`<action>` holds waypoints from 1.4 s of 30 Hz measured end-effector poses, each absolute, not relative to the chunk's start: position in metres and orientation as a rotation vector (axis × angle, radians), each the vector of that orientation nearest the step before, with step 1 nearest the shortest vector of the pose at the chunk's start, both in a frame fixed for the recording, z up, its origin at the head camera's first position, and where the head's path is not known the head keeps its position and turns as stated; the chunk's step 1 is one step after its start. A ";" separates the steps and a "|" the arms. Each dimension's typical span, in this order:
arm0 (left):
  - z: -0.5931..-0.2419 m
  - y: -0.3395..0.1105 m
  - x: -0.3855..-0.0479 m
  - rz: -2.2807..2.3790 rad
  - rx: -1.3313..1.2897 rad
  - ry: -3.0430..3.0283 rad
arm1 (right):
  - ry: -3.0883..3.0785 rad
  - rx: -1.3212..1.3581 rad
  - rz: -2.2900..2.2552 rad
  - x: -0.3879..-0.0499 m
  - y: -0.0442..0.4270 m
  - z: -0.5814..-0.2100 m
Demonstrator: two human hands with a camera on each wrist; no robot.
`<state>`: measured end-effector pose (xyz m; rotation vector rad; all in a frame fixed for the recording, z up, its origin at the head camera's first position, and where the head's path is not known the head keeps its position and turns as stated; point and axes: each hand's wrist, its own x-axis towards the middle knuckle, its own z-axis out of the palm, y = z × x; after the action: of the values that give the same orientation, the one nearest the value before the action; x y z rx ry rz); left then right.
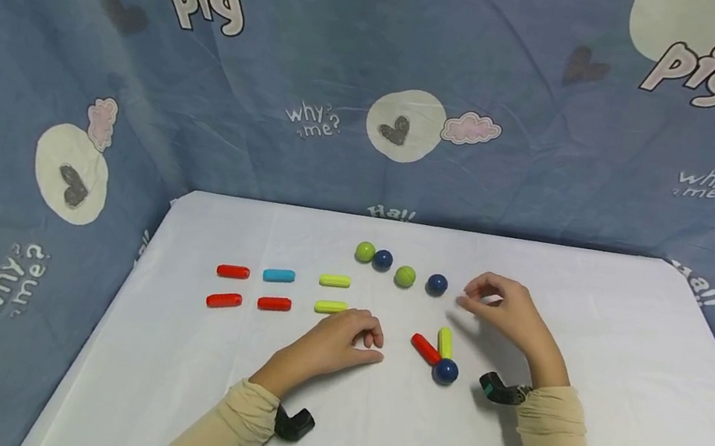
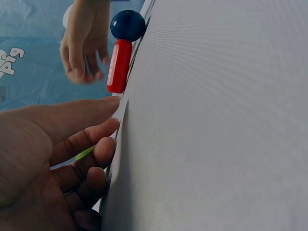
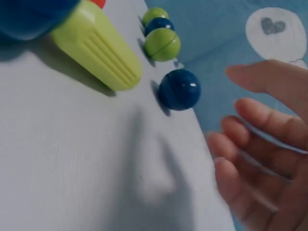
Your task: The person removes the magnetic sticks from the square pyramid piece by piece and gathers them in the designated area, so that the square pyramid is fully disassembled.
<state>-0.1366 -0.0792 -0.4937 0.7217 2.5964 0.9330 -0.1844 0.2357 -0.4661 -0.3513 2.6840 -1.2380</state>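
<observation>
Loosely bent and holding nothing, my left hand (image 1: 334, 341) rests low over the table beside a yellow-green stick (image 1: 329, 307). My right hand (image 1: 507, 313) hovers just right of a dark blue ball (image 1: 436, 285), fingers apart from it and thumb spread. In the right wrist view a gap shows between that blue ball (image 3: 179, 90) and the fingertips. Between the hands, a red stick (image 1: 425, 348) and a yellow-green stick (image 1: 445, 342) meet at another dark blue ball (image 1: 444, 372), forming a V.
Left of the hands lie short sticks in two rows, including a blue stick (image 1: 278, 275), a red stick (image 1: 224, 300) and a yellow-green stick (image 1: 335, 281). A green ball (image 1: 404, 277) and others line the back of the white table (image 1: 646, 366). A printed blue cloth (image 1: 333, 29) hangs behind.
</observation>
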 end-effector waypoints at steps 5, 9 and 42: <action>-0.494 -0.080 -0.137 0.931 0.737 2.603 | 2.387 -0.421 -1.079 -0.168 0.241 -0.464; -0.496 -0.080 -0.137 0.942 0.746 2.603 | 2.269 -0.498 -0.998 -0.163 0.233 -0.468; -0.494 -0.077 -0.134 0.857 0.744 2.642 | 2.254 -0.777 -1.222 -0.158 0.180 -0.497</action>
<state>-0.1342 -0.0773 -0.4940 0.7439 2.6418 0.8569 -0.1585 0.1797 -0.4973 -0.7775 2.2538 -1.2219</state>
